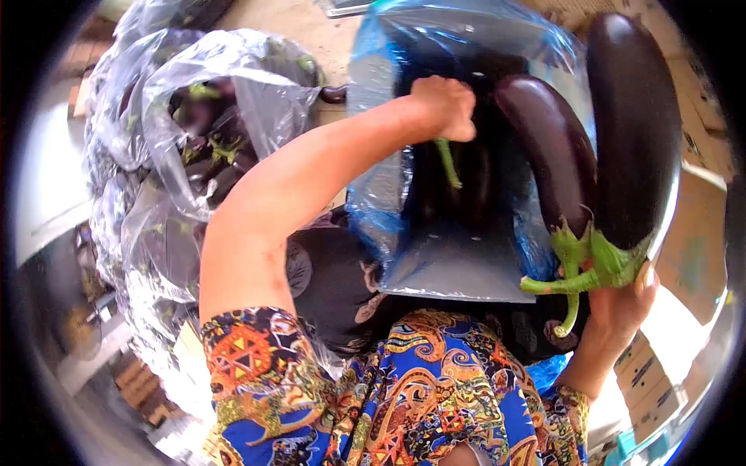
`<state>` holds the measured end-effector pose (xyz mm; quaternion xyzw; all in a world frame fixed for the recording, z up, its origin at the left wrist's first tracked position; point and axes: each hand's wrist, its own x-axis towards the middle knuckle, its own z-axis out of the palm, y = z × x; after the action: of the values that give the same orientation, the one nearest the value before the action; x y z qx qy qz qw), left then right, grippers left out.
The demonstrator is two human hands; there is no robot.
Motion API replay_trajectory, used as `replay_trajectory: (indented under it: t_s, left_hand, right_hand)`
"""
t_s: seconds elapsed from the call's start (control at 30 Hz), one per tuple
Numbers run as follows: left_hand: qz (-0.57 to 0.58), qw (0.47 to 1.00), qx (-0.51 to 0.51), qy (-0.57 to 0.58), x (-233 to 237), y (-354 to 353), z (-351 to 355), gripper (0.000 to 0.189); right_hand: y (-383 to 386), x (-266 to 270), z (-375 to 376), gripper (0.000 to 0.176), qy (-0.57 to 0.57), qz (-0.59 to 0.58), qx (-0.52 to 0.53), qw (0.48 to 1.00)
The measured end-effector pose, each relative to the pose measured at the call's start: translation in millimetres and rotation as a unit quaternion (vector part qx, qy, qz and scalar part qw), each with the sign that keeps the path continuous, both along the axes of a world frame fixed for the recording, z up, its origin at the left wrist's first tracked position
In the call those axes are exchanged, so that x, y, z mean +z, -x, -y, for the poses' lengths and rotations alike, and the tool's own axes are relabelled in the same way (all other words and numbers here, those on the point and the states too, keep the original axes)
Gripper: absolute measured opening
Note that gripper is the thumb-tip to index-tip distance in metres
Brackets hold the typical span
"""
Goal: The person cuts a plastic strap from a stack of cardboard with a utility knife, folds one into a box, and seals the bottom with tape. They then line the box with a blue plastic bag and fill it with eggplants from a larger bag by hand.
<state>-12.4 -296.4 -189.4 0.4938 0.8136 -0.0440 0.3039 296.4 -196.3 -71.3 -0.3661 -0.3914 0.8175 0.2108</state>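
Gleaming in the right hand, two dark-purple eggplants, green-capped.

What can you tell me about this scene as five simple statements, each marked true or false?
1. The right hand holds two eggplants. True.
2. The left hand is over or inside an open box. True.
3. The box is lined with red plastic. False: blue plastic lines it.
4. The person wears plain white. False: the garment is brightly patterned.
5. The clear bag left of the box holds only yellow fruit. False: dark eggplants show inside it.
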Motion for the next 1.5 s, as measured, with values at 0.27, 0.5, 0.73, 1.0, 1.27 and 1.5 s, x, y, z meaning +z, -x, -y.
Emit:
replay_trajectory:
  t_s: [0.27, 0.5, 0.73, 1.0, 1.27, 1.5]
  left_hand:
    - [-0.027, 0.964, 0.144, -0.224, 123.6, 30.5, 148.3, 0.048]
    - [0.13, 0.867, 0.437, -0.203, 23.5, -9.7, 340.9, 0.054]
    - [0.098, 0.862, 0.477, -0.144, -116.0, -135.8, 400.2, 0.048]
    - [-0.223, 0.724, 0.515, -0.402, -74.1, -33.2, 350.0, 0.032]
    - [-0.106, 0.835, 0.424, -0.334, -137.4, -2.9, 230.7, 0.064]
    - [-0.224, 0.689, 0.47, -0.505, -100.3, 9.7, 276.7, 0.038]
  right_hand:
    - [-20.7, -22.0, -30.8, 0.061, 0.006, -0.05, 0.086, 0.995]
    - [-7.6, -25.7, -45.9, 0.09, -0.106, 0.06, 0.209, 0.97]
    - [54.7, 8.8, -34.2, 0.09, -0.211, 0.222, 0.436, 0.846]
    - [93.0, 11.7, -8.8, 0.075, -0.266, 0.311, 0.515, 0.754]
    - [115.6, 5.8, 20.8, 0.059, -0.427, 0.326, 0.549, 0.64]
    - [126.6, -5.1, 22.2, 0.074, -0.468, 0.35, 0.57, 0.577]
